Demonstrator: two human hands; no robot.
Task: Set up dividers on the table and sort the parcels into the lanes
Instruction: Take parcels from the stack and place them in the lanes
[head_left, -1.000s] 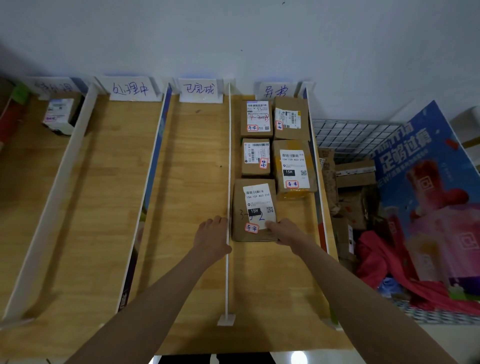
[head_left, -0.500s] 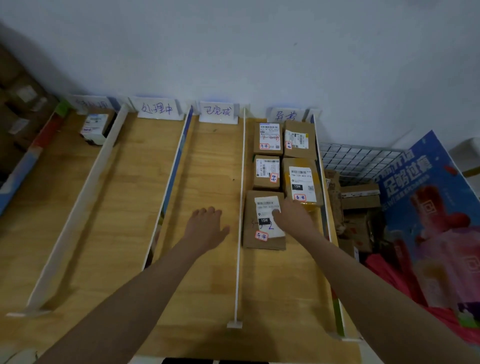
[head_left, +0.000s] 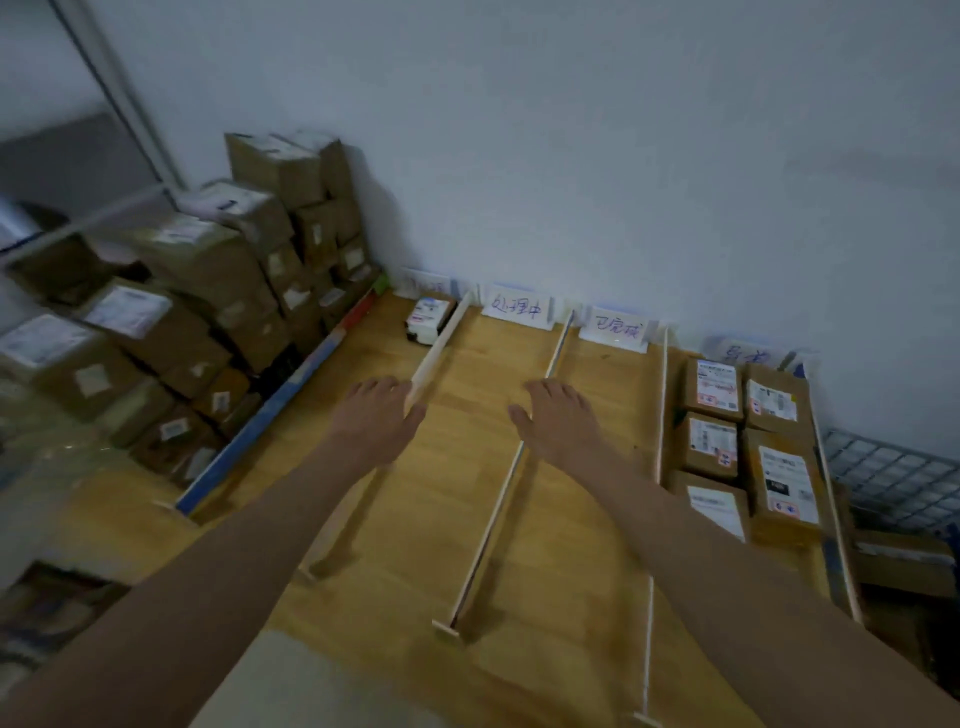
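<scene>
My left hand (head_left: 375, 422) and right hand (head_left: 558, 422) hovered flat and empty over the wooden table (head_left: 467, 364), five brown parcels (head_left: 711, 447) filling the rightmost lane.

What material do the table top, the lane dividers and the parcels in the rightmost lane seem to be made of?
Table top: likely wood or wood laminate, with warm yellow grain lines and a smooth matte look.
Lane dividers: thin white strips, perhaps foam board or plastic; the blur leaves it open.
Parcels: brown corrugated cardboard, matte, with white paper labels.
</scene>
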